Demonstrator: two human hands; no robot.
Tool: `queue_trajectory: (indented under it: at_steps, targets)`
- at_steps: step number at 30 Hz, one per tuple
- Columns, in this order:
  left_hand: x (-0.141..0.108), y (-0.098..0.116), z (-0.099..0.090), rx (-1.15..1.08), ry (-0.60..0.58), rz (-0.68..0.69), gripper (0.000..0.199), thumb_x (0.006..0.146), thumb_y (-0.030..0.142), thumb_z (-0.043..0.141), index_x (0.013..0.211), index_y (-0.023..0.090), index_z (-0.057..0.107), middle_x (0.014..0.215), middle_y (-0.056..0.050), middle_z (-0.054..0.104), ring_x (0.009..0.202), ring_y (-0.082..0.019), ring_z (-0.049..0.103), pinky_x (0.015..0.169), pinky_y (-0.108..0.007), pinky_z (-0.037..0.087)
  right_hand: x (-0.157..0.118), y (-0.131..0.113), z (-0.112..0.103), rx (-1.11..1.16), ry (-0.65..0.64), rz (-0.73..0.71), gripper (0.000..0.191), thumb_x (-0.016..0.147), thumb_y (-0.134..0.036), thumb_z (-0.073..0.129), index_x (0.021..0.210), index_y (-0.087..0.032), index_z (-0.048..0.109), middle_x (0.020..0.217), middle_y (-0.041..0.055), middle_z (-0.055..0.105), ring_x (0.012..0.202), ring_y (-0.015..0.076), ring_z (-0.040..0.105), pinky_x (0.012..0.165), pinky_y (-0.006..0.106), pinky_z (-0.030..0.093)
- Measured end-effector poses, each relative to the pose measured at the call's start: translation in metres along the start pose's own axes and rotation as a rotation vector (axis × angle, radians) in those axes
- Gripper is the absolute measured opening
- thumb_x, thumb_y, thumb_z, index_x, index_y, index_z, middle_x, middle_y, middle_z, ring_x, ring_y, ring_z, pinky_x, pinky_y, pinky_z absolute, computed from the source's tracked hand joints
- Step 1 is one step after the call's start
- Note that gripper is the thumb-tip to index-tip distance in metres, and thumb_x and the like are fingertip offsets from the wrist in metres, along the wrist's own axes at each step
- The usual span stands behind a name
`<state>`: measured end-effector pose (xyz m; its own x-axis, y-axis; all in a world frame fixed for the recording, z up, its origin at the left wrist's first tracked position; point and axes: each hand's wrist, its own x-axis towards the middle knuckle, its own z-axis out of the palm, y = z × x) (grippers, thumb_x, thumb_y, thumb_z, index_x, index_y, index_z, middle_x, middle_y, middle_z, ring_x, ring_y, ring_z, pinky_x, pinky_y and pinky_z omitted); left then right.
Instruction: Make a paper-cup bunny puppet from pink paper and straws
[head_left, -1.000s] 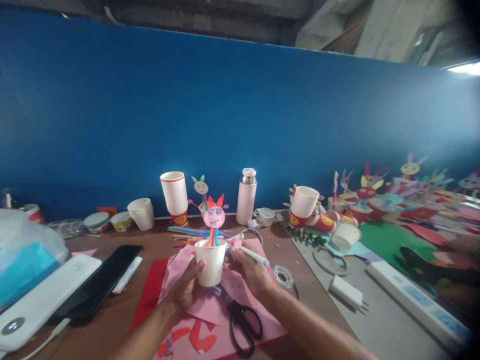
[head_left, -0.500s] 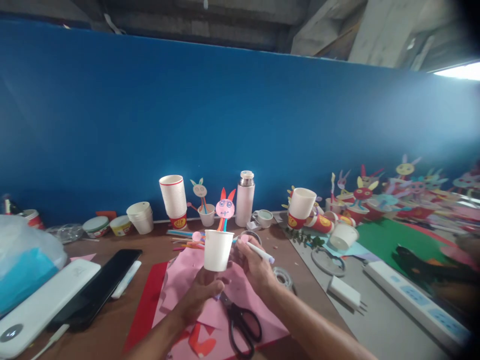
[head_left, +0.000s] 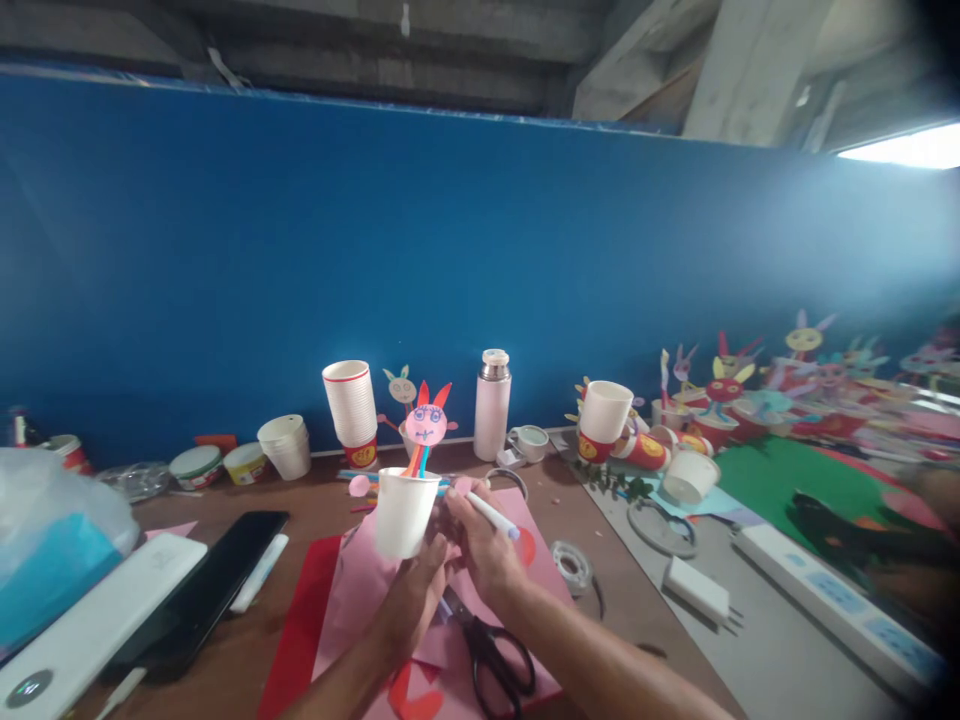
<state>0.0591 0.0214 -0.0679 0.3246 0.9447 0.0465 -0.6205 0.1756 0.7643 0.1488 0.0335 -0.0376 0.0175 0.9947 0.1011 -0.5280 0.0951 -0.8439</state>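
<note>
A white paper cup (head_left: 403,515) is held tilted above the pink paper, my left hand (head_left: 416,590) gripping it low at its right side, some fingers hidden. From the cup rises a pink paper rabbit face (head_left: 430,424) with red ears and a drawn face, on red and blue strips. Small pink discs stick out on both sides of the cup. My right hand (head_left: 487,550) is closed on a white marker (head_left: 491,513), its fingertips close against the cup's right side. Black-handled scissors (head_left: 495,650) lie on the pink paper (head_left: 360,580) below my hands.
Stacked paper cups (head_left: 349,405), a pink thermos (head_left: 492,405) and a mug (head_left: 529,442) stand along the blue partition. A tape roll (head_left: 571,568) and power strip (head_left: 832,600) lie to the right. Left are a phone (head_left: 199,590) and a power bank (head_left: 97,620).
The cup with its rabbit has moved left and now tilts. My left hand has shifted from beneath it to its right side, nearer my right hand, which still holds the marker.
</note>
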Motion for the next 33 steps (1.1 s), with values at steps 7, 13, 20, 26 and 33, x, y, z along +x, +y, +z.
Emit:
queue_trajectory:
  at_steps: [7, 13, 20, 26, 33]
  targets:
    - [0.006, 0.002, -0.005, -0.119, 0.113, 0.064, 0.041, 0.078, 0.036, 0.056, 0.118, 0.026, 0.051, 0.113, -0.004, 0.060, 0.106, -0.023, 0.053, 0.089, -0.035, 0.039, 0.003, 0.017, 0.017, -0.114, -0.028, -0.095, 0.021, 0.075, -0.040, 0.056, 0.075, -0.022, 0.045, 0.065, -0.0027, 0.047, 0.061, 0.0128, 0.048, 0.059, 0.023, 0.042]
    - [0.009, 0.002, -0.006, -0.219, 0.247, 0.028, 0.037, 0.078, 0.037, 0.055, 0.113, 0.025, 0.055, 0.107, -0.003, 0.063, 0.099, -0.020, 0.058, 0.085, -0.031, 0.043, 0.008, 0.034, 0.013, -0.164, -0.038, -0.127, 0.017, 0.076, -0.037, 0.056, 0.078, -0.023, 0.047, 0.070, -0.0017, 0.048, 0.063, 0.0127, 0.047, 0.060, 0.023, 0.041]
    - [0.012, 0.000, -0.005, -0.207, 0.323, 0.067, 0.040, 0.075, 0.036, 0.059, 0.115, 0.028, 0.053, 0.107, 0.000, 0.063, 0.095, -0.018, 0.059, 0.083, -0.028, 0.045, 0.007, 0.029, 0.018, -0.132, -0.045, -0.165, 0.013, 0.076, -0.032, 0.056, 0.076, -0.022, 0.047, 0.070, -0.0022, 0.048, 0.063, 0.0124, 0.046, 0.060, 0.023, 0.040]
    - [0.014, 0.008, 0.001, -0.166, 0.349, 0.111, 0.035, 0.075, 0.034, 0.060, 0.109, 0.025, 0.057, 0.104, -0.001, 0.063, 0.097, -0.017, 0.057, 0.080, -0.026, 0.045, 0.007, 0.027, 0.021, -0.085, -0.021, -0.119, 0.018, 0.074, -0.033, 0.058, 0.076, -0.022, 0.045, 0.066, -0.0036, 0.048, 0.058, 0.0112, 0.046, 0.054, 0.021, 0.039]
    - [0.030, 0.014, 0.017, -0.269, 0.371, 0.158, 0.029, 0.073, 0.028, 0.063, 0.100, 0.019, 0.061, 0.096, -0.003, 0.064, 0.085, -0.014, 0.060, 0.076, -0.023, 0.046, 0.011, 0.015, 0.022, -0.141, 0.037, -0.196, 0.019, 0.075, -0.035, 0.056, 0.078, -0.020, 0.045, 0.067, -0.0032, 0.051, 0.059, 0.0105, 0.049, 0.051, 0.019, 0.039]
